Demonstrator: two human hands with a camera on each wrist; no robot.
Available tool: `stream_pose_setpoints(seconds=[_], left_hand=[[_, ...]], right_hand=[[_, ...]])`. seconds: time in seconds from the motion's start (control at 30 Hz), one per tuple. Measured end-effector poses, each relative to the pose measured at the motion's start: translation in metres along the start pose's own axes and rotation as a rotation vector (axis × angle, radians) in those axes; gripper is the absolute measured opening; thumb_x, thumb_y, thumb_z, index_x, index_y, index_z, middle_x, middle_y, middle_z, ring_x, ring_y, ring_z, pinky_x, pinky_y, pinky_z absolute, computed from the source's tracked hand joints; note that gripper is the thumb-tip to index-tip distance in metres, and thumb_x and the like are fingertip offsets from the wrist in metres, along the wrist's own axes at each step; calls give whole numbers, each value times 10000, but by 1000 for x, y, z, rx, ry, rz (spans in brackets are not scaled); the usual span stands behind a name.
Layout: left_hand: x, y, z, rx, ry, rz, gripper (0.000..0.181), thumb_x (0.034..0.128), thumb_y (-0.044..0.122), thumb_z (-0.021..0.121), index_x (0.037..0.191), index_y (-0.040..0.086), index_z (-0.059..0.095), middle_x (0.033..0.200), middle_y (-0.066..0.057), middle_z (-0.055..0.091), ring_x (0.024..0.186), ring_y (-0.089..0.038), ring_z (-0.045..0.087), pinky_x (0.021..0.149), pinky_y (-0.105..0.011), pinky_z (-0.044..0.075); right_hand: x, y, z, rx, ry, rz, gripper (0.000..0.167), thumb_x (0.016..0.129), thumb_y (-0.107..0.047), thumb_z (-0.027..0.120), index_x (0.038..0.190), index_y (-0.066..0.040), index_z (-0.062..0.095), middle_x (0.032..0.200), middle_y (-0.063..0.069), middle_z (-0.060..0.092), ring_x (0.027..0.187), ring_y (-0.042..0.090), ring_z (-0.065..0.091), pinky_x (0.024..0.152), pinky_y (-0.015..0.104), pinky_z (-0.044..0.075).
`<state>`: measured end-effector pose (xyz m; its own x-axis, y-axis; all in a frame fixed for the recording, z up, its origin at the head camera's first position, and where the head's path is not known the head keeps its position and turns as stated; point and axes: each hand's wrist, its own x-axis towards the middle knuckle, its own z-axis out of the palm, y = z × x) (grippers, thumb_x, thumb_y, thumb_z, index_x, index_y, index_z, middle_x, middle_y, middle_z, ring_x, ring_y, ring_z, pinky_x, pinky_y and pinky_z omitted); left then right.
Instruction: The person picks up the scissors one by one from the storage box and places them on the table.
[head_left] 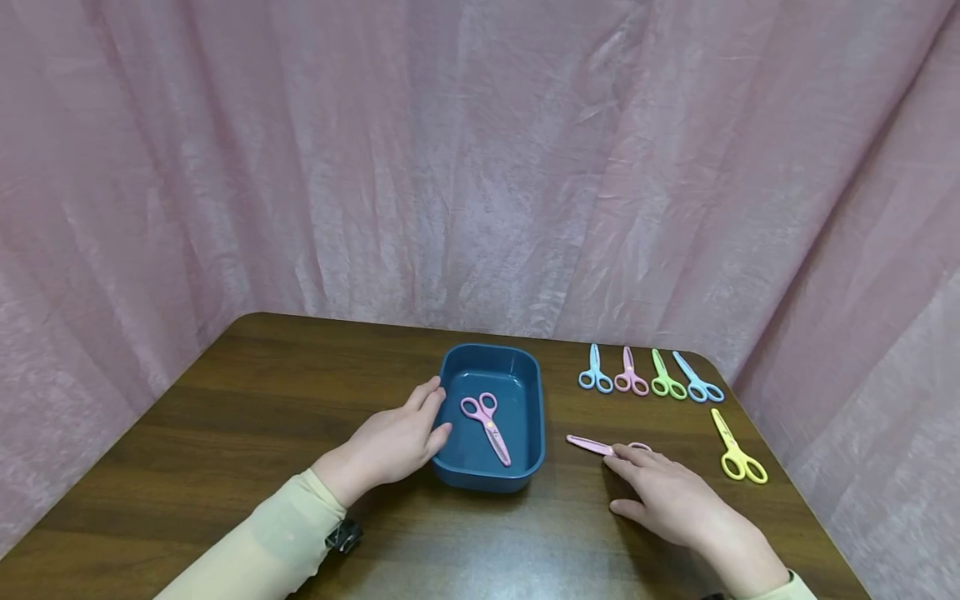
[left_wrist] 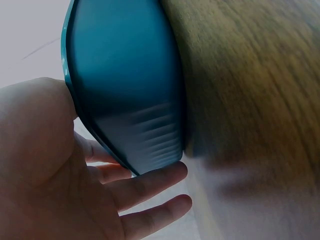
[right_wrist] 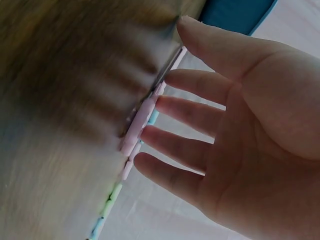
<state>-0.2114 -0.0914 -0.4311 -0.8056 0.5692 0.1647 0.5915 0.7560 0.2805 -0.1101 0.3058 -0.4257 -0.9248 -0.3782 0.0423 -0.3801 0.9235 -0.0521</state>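
Note:
My left hand [head_left: 390, 442] rests against the left side of a dark blue rectangular tray [head_left: 542, 417], fingers nearly straight along its outer wall and thumb at the rim. Inside the tray lies a pair of pink scissors [head_left: 491, 433], handles toward the back. To the right of the tray, my right hand [head_left: 667, 500] hovers low over another pair of pink scissors [head_left: 588, 445], whose blades point left. The fingers are extended, and their tips [right_wrist: 162, 102] are at the handles, partly covering them. Whether they touch is unclear in the right wrist view.
Along the back right edge lie blue scissors [head_left: 595, 372], pink scissors [head_left: 630, 375], green scissors [head_left: 666, 377] and a second blue pair [head_left: 699, 382]. Yellow scissors [head_left: 737, 454] lie near the right edge of the brown wooden table [head_left: 300, 375]. A pink curtain [head_left: 450, 167] hangs behind.

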Motion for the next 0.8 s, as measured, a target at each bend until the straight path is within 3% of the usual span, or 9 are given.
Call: stream_pose_setpoints(seconds=[0.23, 0.43, 0.8], left_hand=[[0, -1, 0, 1, 6, 10, 648, 1144, 346, 600, 1627, -59, 453, 1722, -262, 379, 1302, -409, 697, 909, -510, 658], [0, 0, 0, 1, 7, 17, 647, 1142, 344, 604, 1621, -65, 457, 1718, -267, 382, 1310, -416, 692, 920, -516, 653], [0, 1, -3, -16, -14, 0, 655, 1144, 352, 597, 1636, -51, 441, 1732, -256, 363, 1346, -424, 666, 945, -536, 643]], right_hand=[[-2, 1, 0, -6, 34, -8, 575, 961, -342, 869, 1429, -44, 717, 1438, 178, 686, 1276, 440, 665, 1019, 661, 553], [-3, -3, 5, -3, 84, -50, 538, 942, -294, 892, 1384, -27, 743, 1405, 143, 696, 1288, 392, 649, 984, 652, 571], [-6, -5, 0, 96, -2, -29, 730, 956, -439, 861, 1483, 24, 660, 1540, 202, 628, 1388, 441, 617, 1092, 632, 524]])
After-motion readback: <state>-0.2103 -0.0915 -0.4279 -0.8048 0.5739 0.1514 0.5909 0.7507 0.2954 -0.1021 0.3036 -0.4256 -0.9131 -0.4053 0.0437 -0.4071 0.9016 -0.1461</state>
